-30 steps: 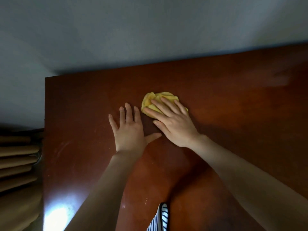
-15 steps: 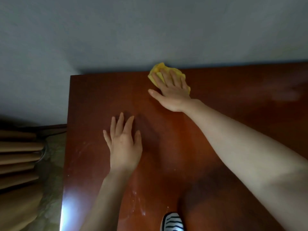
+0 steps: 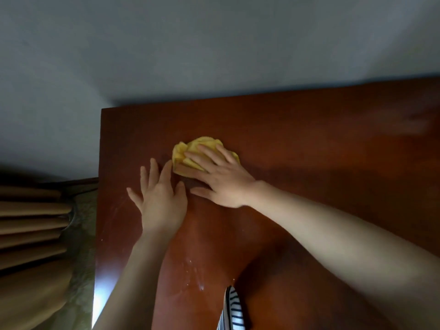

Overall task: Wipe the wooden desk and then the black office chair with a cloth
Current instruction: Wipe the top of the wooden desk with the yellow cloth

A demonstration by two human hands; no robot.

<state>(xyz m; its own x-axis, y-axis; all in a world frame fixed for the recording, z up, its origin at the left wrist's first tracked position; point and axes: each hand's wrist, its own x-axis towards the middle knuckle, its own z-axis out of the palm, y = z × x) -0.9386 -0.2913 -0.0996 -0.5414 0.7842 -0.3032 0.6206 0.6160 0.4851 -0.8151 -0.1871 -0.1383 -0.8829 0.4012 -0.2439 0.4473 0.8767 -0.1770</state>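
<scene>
Partly beneath the flat right hand (image 3: 225,183), a yellow cloth (image 3: 187,152); left hand (image 3: 162,202) flat, empty, on the desk (image 3: 321,151).

Crumpled yellow cloth (image 3: 190,151) – reddish-brown desk (image 3: 309,144).

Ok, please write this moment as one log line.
step: wiping wooden desk | right hand: presses yellow cloth on desk | left hand: flat on desk

No text, label, brand, number or sign can be read, none on the bench (image 3: 309,163), the cloth (image 3: 183,154), the striped fabric (image 3: 232,308)
</scene>
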